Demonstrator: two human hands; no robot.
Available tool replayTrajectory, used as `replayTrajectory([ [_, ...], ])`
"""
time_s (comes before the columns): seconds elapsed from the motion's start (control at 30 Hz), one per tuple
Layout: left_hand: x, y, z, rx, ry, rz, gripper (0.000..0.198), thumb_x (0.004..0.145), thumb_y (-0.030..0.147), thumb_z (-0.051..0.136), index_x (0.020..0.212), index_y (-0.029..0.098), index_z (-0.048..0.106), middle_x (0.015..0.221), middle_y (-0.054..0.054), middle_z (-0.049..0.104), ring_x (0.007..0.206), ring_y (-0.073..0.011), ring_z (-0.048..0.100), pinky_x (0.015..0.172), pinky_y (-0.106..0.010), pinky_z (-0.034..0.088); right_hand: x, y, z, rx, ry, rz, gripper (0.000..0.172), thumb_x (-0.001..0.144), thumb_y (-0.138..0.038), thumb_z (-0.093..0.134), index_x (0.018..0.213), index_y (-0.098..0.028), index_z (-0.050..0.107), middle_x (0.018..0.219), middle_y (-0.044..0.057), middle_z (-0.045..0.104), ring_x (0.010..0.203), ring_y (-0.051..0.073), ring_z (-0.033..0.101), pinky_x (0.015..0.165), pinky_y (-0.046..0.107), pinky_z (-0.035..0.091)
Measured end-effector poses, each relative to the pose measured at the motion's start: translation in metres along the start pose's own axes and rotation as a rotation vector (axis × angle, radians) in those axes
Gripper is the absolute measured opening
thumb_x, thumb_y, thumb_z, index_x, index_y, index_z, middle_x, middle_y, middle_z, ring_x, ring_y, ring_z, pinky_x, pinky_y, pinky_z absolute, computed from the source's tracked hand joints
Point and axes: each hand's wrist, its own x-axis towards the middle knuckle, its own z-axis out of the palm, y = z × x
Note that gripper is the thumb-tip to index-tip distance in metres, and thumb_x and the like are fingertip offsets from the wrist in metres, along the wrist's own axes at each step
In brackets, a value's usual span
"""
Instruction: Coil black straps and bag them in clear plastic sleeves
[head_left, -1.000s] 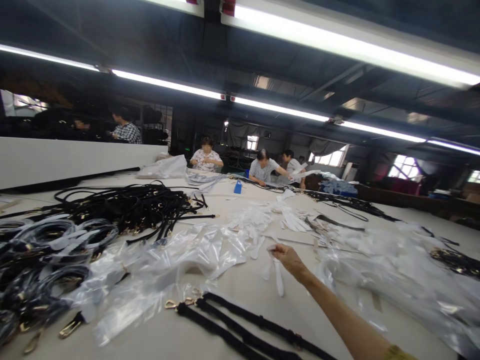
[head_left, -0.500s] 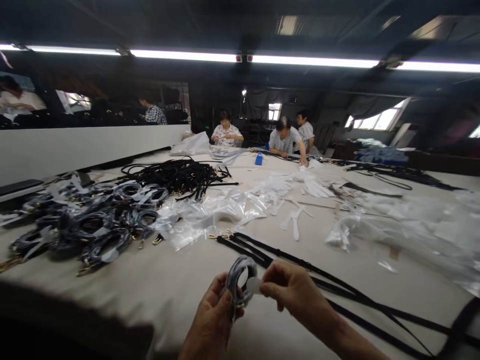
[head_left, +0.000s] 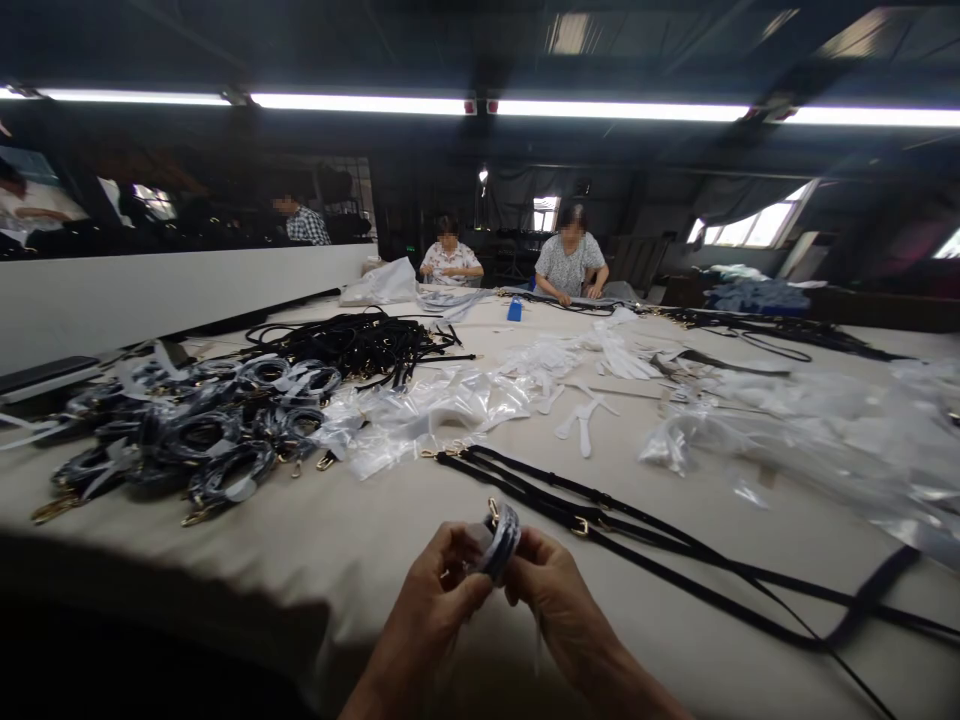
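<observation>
Both my hands meet low in the middle of the view over the pale table [head_left: 352,540]. My left hand [head_left: 439,590] and my right hand [head_left: 555,590] pinch one small coiled black strap [head_left: 499,540] wrapped in clear film, a gold clasp showing at its top. The fingers of both hands are closed on it. Just beyond my hands lie long black straps [head_left: 637,540] with gold buckles, stretched out to the right.
A heap of wrapped coiled straps [head_left: 195,440] lies at left, loose black straps [head_left: 360,345] behind it. Clear plastic bags [head_left: 427,415] and white strips [head_left: 581,425] sit mid-table, more bags [head_left: 810,430] at right. Other people [head_left: 570,265] work at the far end.
My hands have drawn together on the coil, which now shows edge-on instead of as an open ring. A second ago only my right arm showed, reaching out to the white strips.
</observation>
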Motion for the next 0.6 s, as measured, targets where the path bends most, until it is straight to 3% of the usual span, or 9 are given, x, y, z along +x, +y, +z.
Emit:
replayTrajectory([
  [0.1, 0.004, 0.011, 0.003, 0.209, 0.013, 0.03, 0.017, 0.081, 0.027, 0.065, 0.095, 0.018, 0.06, 0.08, 0.001, 0.062, 0.067, -0.0114, 0.05, 0.064, -0.024, 0.039, 0.005, 0.011, -0.007, 0.078, 0.06, -0.041, 0.044, 0.069, -0.037, 0.086, 0.09, -0.018, 0.052, 0.071, 0.0, 0.064, 0.062, 0.01, 0.047, 0.057, 0.021, 0.034],
  [0.17, 0.007, 0.012, 0.005, 0.233, -0.005, 0.014, 0.016, 0.082, 0.03, 0.065, 0.092, 0.018, 0.06, 0.077, 0.002, 0.061, 0.068, -0.0116, 0.05, 0.065, -0.023, 0.039, 0.006, 0.013, -0.01, 0.05, 0.044, -0.086, 0.044, 0.074, -0.04, 0.081, 0.094, -0.019, 0.047, 0.072, 0.0, 0.065, 0.064, 0.012, 0.05, 0.059, 0.022, 0.036],
  [0.37, 0.012, -0.003, 0.005, 0.191, -0.025, -0.079, 0.014, 0.08, 0.028, 0.063, 0.088, 0.018, 0.057, 0.072, 0.002, 0.063, 0.066, -0.0139, 0.053, 0.061, -0.024, 0.04, 0.004, 0.016, -0.009, -0.292, 0.07, -0.182, 0.04, 0.085, -0.038, 0.063, 0.115, -0.018, 0.045, 0.074, 0.001, 0.067, 0.063, 0.017, 0.059, 0.057, 0.027, 0.042],
  [0.47, 0.013, -0.003, 0.001, 0.373, 0.027, -0.04, 0.01, 0.082, 0.028, 0.059, 0.086, 0.019, 0.057, 0.074, 0.0, 0.063, 0.07, -0.0161, 0.055, 0.065, -0.027, 0.041, 0.003, 0.021, -0.011, -0.321, 0.021, -0.126, 0.046, 0.081, -0.032, 0.061, 0.123, -0.019, 0.046, 0.082, 0.002, 0.069, 0.061, 0.016, 0.06, 0.058, 0.027, 0.046],
  [0.53, 0.015, -0.003, -0.004, 0.582, 0.09, 0.014, 0.007, 0.082, 0.026, 0.058, 0.084, 0.019, 0.059, 0.08, -0.001, 0.063, 0.076, -0.0185, 0.056, 0.07, -0.029, 0.041, 0.0, 0.023, -0.017, -0.414, -0.061, 0.006, 0.034, 0.076, -0.028, 0.06, 0.108, -0.017, 0.057, 0.076, 0.001, 0.066, 0.053, 0.014, 0.055, 0.051, 0.026, 0.042],
  [0.6, 0.016, -0.005, -0.007, 0.774, 0.119, 0.062, 0.003, 0.081, 0.021, 0.057, 0.081, 0.02, 0.059, 0.084, -0.003, 0.063, 0.082, -0.0211, 0.056, 0.074, -0.032, 0.041, -0.004, 0.024, -0.025, -0.597, -0.127, 0.041, 0.011, 0.076, -0.026, 0.057, 0.08, -0.017, 0.061, 0.067, 0.001, 0.062, 0.051, 0.014, 0.052, 0.049, 0.025, 0.039],
])
